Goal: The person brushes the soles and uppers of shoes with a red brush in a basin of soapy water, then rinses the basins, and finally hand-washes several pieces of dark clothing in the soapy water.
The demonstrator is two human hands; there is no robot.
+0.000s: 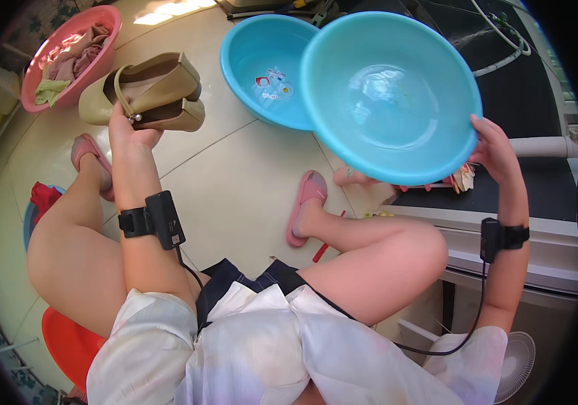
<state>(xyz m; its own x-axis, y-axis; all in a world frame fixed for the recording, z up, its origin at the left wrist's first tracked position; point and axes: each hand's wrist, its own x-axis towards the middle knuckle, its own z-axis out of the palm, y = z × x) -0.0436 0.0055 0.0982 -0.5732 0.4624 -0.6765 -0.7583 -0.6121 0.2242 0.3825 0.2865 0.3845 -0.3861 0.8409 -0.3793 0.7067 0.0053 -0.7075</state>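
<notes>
Left hand (127, 131) clamped on a pair of beige heeled shoes (146, 94), upper left of frame. Right hand (495, 148) closed on rim of tilted blue basin (390, 94), upper right. One-handed rim hold: could slip, tipping onto second basin (262, 71).

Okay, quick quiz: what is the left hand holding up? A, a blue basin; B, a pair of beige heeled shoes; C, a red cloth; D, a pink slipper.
B: the left hand has its grip on a pair of beige heeled shoes raised over the floor, while the right hand holds the tilted blue basin by its rim.
</notes>
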